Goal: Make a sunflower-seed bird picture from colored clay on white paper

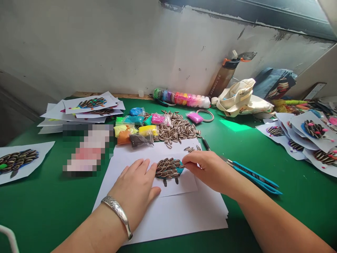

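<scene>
A small white sheet lies on larger white paper. On it is a blue clay shape mostly covered with overlapping striped sunflower seeds, with two dark seeds below like legs. My left hand, a silver bangle at its wrist, lies flat with fingers spread on the sheet's left side. My right hand pinches a seed at the shape's right edge; the seed is mostly hidden by the fingertips. A few loose seeds lie just above the right hand.
Behind the paper are a seed pile and bagged coloured clay. A blue cutter and pen lie right. Finished seed pictures are stacked left and right. A bottle and cloth bag stand behind.
</scene>
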Available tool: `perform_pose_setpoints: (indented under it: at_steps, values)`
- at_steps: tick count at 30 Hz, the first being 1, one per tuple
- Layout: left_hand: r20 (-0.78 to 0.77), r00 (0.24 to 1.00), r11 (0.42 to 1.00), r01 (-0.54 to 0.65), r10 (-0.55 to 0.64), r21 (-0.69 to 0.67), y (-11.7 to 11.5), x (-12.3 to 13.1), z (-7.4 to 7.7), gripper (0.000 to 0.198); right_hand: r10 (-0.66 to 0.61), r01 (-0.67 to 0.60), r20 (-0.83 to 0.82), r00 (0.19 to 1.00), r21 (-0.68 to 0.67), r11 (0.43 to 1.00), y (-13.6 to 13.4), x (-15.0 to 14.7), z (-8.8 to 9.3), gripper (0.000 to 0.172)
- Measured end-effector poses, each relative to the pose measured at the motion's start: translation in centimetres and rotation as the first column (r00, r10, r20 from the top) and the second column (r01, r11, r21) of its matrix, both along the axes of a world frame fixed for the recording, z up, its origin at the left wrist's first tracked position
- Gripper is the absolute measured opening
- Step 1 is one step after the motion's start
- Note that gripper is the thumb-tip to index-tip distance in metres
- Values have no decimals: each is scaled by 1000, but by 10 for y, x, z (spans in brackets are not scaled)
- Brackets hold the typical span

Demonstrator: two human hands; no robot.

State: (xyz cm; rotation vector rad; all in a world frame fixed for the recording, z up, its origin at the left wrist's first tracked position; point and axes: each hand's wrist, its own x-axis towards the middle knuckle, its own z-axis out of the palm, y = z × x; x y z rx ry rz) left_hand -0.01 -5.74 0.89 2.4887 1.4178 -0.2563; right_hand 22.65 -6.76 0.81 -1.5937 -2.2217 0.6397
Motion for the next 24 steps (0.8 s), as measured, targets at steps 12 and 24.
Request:
perform_pose_setpoints:
  at_steps: [12,24]
  values:
    - [8,1000,1000,-10,10,-3,-1,-1,1,47,49,-46,203,978,-18,999,1,-9,-7,18]
    - [-36,999,1000,-2,1,-20,-1,2,3,49,58,-58,284,957,-7,998,2,-19,-14,18]
